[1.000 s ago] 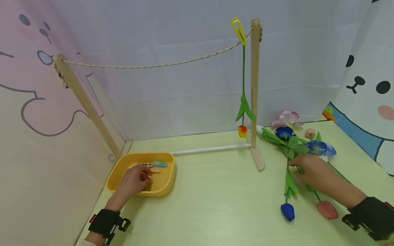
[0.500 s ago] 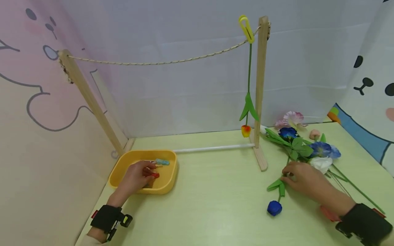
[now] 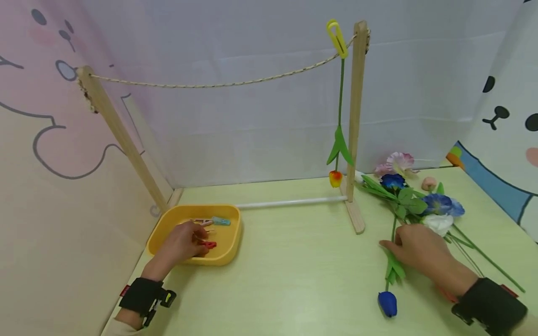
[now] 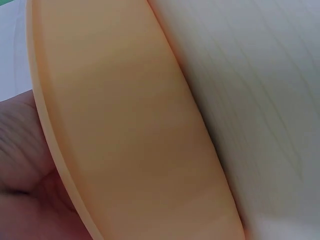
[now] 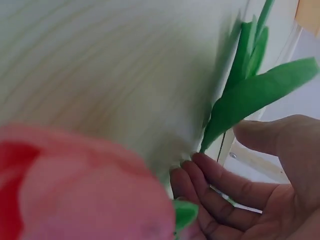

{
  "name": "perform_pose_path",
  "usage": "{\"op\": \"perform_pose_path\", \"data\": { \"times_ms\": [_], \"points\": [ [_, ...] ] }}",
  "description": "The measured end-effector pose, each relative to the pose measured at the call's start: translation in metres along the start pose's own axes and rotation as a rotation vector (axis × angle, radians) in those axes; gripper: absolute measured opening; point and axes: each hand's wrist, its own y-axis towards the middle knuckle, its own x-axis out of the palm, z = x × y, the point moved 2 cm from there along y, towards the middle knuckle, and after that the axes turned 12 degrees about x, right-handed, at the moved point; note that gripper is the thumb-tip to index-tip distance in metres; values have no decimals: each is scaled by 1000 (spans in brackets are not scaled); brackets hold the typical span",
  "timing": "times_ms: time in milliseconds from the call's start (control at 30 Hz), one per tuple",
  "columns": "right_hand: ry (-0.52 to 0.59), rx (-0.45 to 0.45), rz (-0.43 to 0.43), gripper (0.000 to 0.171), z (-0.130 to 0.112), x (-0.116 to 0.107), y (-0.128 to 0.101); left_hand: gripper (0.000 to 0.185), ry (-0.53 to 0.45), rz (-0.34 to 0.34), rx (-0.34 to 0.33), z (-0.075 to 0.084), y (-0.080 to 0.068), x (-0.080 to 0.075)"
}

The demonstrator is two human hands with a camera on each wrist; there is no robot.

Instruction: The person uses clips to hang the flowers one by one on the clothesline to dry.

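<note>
My left hand (image 3: 180,241) reaches over the near rim of a yellow tray (image 3: 230,252) and pinches a red clothespin (image 3: 208,244) inside it. The left wrist view shows mostly the tray's outer wall (image 4: 130,120), with part of the hand behind its rim. My right hand (image 3: 420,249) is at the stem of a blue artificial tulip (image 3: 387,304), the stem passing between thumb and fingers. In the right wrist view the fingertips are right at the base of the tulip's green leaf (image 5: 250,107). A pink tulip (image 5: 90,185) fills the near corner there.
A rope (image 3: 218,86) sags between two wooden posts (image 3: 356,116); a yellow clothespin (image 3: 337,39) holds an orange-yellow tulip (image 3: 335,179) upside down on it. Other artificial flowers (image 3: 437,205) lie at the right. A light blue clothespin (image 3: 221,221) is in the tray.
The blue tulip's head swings left, then back right and nearer. My right hand shifts left along the flowers, uncovering a white one. The red clothespin comes into view at my left fingertips.
</note>
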Motion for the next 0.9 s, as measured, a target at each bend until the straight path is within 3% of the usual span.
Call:
{"op": "perform_pose_path", "data": {
  "times_ms": [167, 267, 467, 667, 767, 900],
  "points": [
    [-14, 33, -76, 32, -4, 2, 2, 21, 23, -44, 20, -1, 4, 1],
    [-8, 7, -104, 29, -9, 4, 2, 17, 49, -54, 57, 2, 7, 2],
    [4, -74, -98, 27, -19, 7, -4, 15, 117, -44, 146, 10, 16, 7],
    [17, -49, -122, 20, -18, 9, -6, 10, 130, -37, 214, 19, 25, 15],
    [47, -41, -116, 16, -13, 10, -4, 11, 131, -16, 213, 22, 26, 18],
    [78, -24, -99, 11, -5, 10, -1, 14, 103, 75, 226, 27, 24, 16]
  ]
}}
